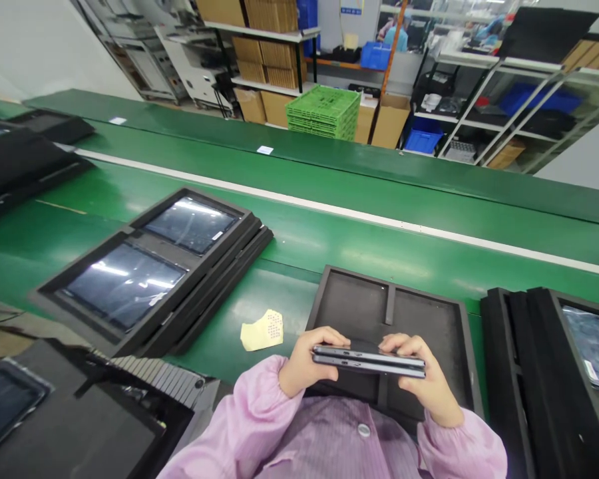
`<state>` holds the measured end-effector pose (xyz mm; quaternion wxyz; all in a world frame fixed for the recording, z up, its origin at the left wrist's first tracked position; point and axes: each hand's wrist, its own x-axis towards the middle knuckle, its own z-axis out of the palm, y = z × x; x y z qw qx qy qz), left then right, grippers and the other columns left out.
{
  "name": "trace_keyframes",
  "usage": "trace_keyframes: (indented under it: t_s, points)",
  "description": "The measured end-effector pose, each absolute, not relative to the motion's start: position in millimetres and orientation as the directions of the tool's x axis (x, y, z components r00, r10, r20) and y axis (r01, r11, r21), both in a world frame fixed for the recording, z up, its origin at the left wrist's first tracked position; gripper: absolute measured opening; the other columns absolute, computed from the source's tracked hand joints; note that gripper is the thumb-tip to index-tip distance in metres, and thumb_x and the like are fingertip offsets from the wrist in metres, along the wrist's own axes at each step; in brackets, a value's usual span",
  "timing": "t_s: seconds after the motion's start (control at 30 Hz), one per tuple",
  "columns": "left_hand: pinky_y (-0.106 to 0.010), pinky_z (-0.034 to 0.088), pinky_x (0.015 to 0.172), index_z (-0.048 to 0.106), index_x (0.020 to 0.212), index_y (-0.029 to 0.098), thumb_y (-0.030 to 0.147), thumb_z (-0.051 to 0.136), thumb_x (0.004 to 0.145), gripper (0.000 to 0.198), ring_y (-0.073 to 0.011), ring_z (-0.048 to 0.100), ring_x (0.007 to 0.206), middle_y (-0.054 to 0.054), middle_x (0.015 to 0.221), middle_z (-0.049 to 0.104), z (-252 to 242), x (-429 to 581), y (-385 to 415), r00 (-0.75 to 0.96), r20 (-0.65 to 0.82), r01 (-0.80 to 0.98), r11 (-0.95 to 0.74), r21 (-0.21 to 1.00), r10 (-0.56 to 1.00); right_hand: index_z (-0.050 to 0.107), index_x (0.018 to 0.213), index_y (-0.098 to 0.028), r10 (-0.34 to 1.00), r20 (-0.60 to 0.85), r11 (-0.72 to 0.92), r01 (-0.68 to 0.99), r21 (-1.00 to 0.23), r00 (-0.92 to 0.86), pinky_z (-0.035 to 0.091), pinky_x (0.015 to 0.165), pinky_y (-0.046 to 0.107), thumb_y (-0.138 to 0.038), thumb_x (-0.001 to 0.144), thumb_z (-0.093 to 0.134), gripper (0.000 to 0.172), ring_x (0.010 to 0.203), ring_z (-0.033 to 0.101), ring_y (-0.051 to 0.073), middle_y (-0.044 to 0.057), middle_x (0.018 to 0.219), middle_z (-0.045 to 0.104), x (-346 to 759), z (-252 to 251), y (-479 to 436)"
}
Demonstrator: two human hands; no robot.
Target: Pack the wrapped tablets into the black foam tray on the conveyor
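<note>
With left hand (307, 364) and right hand (428, 380) we grasp the stacked tablets (369, 360) at their ends, and we should hold them level over the black tray (350, 301) beneath.

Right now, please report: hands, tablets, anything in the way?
Gripping: left hand and right hand on two stacked tablets, edge-on. Below them black tray; nothing between.

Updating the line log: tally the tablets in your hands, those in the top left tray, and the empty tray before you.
held tablets, stacked, in left hand and right hand: 2
tray tablets, top left tray: 2
empty tray: 1
Total: 5
</note>
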<state>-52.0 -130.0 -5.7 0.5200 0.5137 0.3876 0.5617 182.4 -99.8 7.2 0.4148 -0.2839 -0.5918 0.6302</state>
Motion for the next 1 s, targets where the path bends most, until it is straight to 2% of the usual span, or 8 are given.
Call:
trace_keyframes:
  t_s: [0.5, 0.87, 0.93, 1.0]
  points:
    - [-0.034, 0.052, 0.074, 0.065, 0.085, 0.017, 0.058, 0.072, 0.052, 0.053, -0.0235, 0.065, 0.081, -0.01, 0.087, 0.069, -14.6, -55.7, -135.1, 0.111, 0.177, -0.194, -0.153, 0.969, 0.978, 0.051, 0.09, -0.026, 0.868, 0.137, 0.032, -0.222, -0.975, -0.477, 0.045, 0.075, 0.035, -0.044, 0.074, 0.073, 0.032, 0.091, 0.054, 0.023, 0.005, 0.096, 0.057, 179.0, 12.3, -105.4]
    - [-0.036, 0.052, 0.078, 0.064, 0.087, 0.019, 0.057, 0.071, 0.057, 0.049, -0.0269, 0.064, 0.089, -0.01, 0.089, 0.069, -22.3, -63.9, -138.7, 0.143, 0.161, -0.161, -0.137, 0.977, 0.977, 0.051, 0.088, -0.022, 0.862, 0.1, -0.037, -0.259, -0.965, -0.497, 0.044, 0.082, 0.039, -0.044, 0.069, 0.078, 0.04, 0.089, 0.056, 0.02, 0.007, 0.099, 0.055, 179.3, 5.6, -106.9]
    - [-0.037, 0.051, 0.078, 0.064, 0.088, 0.019, 0.058, 0.071, 0.057, 0.051, -0.0271, 0.064, 0.089, -0.009, 0.09, 0.068, -27.2, -64.5, -141.9, 0.112, 0.148, -0.144, -0.131, 0.981, 0.983, 0.05, 0.087, -0.022, 0.863, 0.105, -0.024, -0.249, -0.968, -0.493, 0.045, 0.082, 0.038, -0.044, 0.068, 0.078, 0.04, 0.088, 0.057, 0.02, 0.006, 0.098, 0.055, 179.7, 5.2, -107.3]
    - [-0.038, 0.049, 0.083, 0.062, 0.095, 0.019, 0.056, 0.074, 0.054, 0.056, -0.0279, 0.062, 0.094, -0.01, 0.095, 0.068, -35.9, -63.5, -144.9, 0.034, 0.128, -0.102, -0.124, 0.987, 0.991, 0.05, 0.088, -0.022, 0.87, 0.095, 0.024, -0.151, -0.988, -0.483, 0.046, 0.081, 0.037, -0.046, 0.068, 0.076, 0.041, 0.09, 0.058, 0.021, 0.007, 0.102, 0.056, 181.2, -0.8, -106.7]
